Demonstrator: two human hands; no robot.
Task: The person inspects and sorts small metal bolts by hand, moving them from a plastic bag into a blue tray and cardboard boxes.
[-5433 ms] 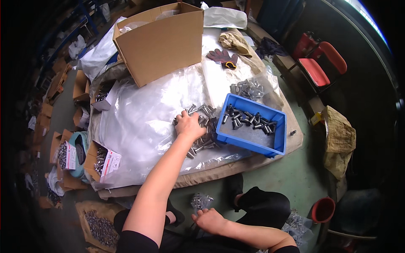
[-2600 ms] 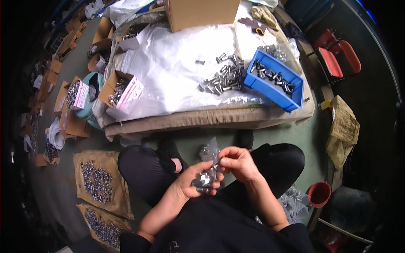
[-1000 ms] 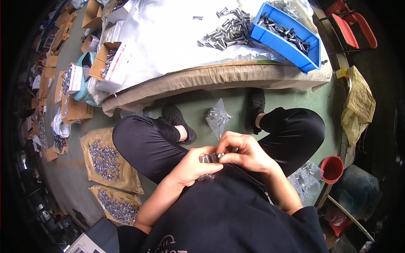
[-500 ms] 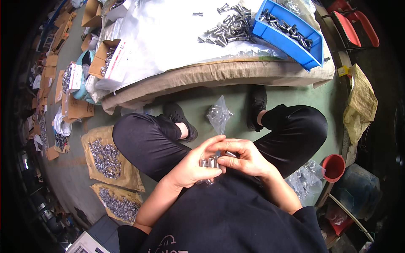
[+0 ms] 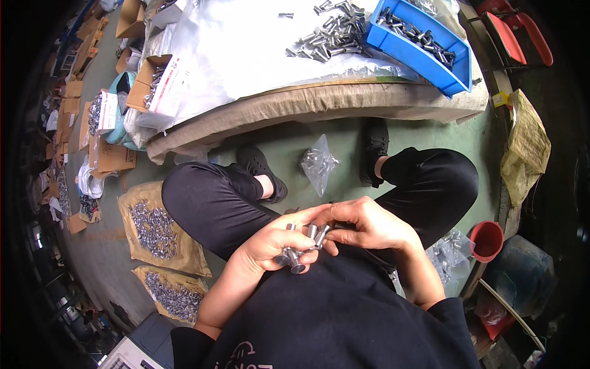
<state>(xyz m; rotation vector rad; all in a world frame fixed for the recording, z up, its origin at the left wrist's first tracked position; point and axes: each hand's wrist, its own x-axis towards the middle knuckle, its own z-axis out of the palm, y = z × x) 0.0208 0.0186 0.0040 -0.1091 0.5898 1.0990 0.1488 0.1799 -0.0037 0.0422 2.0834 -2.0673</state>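
Green floor (image 5: 452, 141) before a cloth-draped table (image 5: 276, 111); metal pins (image 5: 297, 264) held beyond its near edge.
The left hand (image 5: 273, 246) grips several splayed pins; the right hand (image 5: 375, 229) curls against them, its hold unclear. Loosened fingers could let outer pins slip floorward.

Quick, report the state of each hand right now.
Left hand: partly closed, holding several metal pins.
Right hand: fingers curled, close against those pins; whether it grips one cannot be told.
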